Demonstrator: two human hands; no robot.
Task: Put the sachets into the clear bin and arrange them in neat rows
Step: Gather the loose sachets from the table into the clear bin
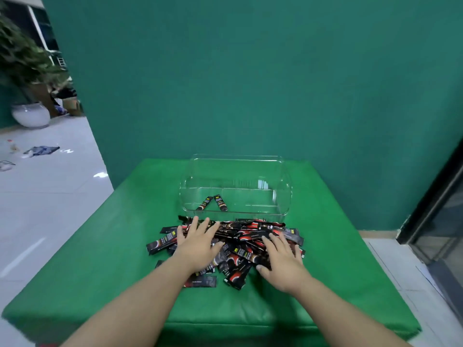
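Black-and-red sachets (240,242) heaped on green table (100,259) just before clear bin (285,196), long axes every way; two sachets in bin (212,203) leaning apart; left hand (198,244) and right hand (283,261) flat, fingers spread, pressing on heap.

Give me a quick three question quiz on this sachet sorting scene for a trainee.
1. How many sachets lie inside the clear bin?
2. True or false: the left hand grips a sachet.
3. Where is the sachet pile? A) in the bin B) on the green tablecloth, in front of the bin.

Key: 1. Two sachets, near its left end. 2. False: both the left and right hand rest flat on the pile, fingers spread. 3. B.
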